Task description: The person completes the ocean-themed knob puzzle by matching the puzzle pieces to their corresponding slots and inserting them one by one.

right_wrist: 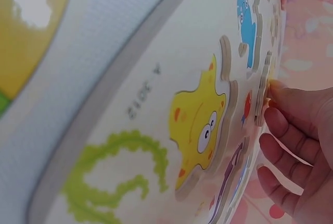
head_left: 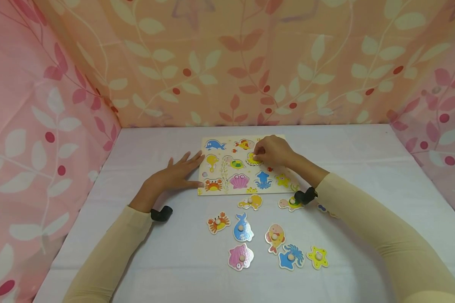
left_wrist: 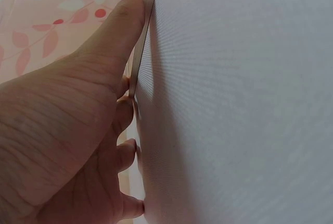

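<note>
A wooden puzzle board (head_left: 233, 192) with printed sea animals lies near the back of the table. My left hand (head_left: 178, 173) rests flat at its left edge, fingers spread; in the left wrist view, thumb and fingertips touch the board's side. Over the board's right half, my right hand (head_left: 274, 150) pinches a yellow puzzle piece (head_left: 252, 160) between thumb and index finger, right at its recess. The fingers cover most of that piece. In the right wrist view, the printed starfish (right_wrist: 195, 125) recess is close to the camera, with the hand beyond it.
Loose knobbed pieces lie in front of the board: seahorse (head_left: 255, 202), turtle (head_left: 286, 205), crab (head_left: 222, 219), whale (head_left: 243, 233), fish (head_left: 276, 230), shell (head_left: 235, 255), squid (head_left: 296, 253) and starfish (head_left: 318, 264). The right sleeve partly covers another piece (head_left: 322, 208). Patterned cloth walls surround the table.
</note>
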Action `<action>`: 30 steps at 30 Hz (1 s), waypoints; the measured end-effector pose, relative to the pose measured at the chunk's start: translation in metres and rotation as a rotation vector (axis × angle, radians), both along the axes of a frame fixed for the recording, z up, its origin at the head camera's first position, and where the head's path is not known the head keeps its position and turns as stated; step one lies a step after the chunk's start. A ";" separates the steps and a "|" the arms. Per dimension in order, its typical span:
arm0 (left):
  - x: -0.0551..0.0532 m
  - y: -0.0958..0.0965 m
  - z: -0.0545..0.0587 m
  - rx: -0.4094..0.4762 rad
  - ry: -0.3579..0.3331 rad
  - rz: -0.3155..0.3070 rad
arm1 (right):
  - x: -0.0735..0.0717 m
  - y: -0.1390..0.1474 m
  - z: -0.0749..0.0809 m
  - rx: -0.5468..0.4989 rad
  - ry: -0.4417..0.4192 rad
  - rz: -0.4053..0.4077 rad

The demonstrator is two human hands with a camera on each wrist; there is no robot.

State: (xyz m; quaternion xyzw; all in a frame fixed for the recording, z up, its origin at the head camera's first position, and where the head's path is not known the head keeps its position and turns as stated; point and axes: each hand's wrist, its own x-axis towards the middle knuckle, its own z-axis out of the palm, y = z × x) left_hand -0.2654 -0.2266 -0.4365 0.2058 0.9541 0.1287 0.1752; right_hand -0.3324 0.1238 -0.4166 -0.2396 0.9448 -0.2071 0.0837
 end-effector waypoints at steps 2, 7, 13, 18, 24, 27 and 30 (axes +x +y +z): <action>-0.001 0.000 -0.001 0.000 0.004 -0.005 | 0.000 0.000 0.000 0.003 -0.002 0.001; -0.002 -0.002 -0.003 0.005 0.012 -0.020 | 0.000 0.000 0.000 0.010 0.000 -0.003; -0.002 -0.003 -0.002 0.009 0.011 -0.027 | 0.001 0.000 0.002 0.003 0.000 0.002; -0.002 -0.002 -0.002 0.014 0.004 -0.023 | 0.000 -0.002 0.002 -0.010 -0.017 0.010; -0.004 -0.001 -0.003 0.014 -0.006 -0.012 | -0.001 -0.002 0.003 -0.011 -0.033 0.017; -0.004 -0.002 -0.003 0.007 -0.004 -0.013 | -0.001 -0.003 0.004 -0.006 -0.032 0.024; -0.005 -0.004 -0.005 0.006 0.000 -0.019 | -0.001 -0.004 0.005 0.003 -0.030 0.027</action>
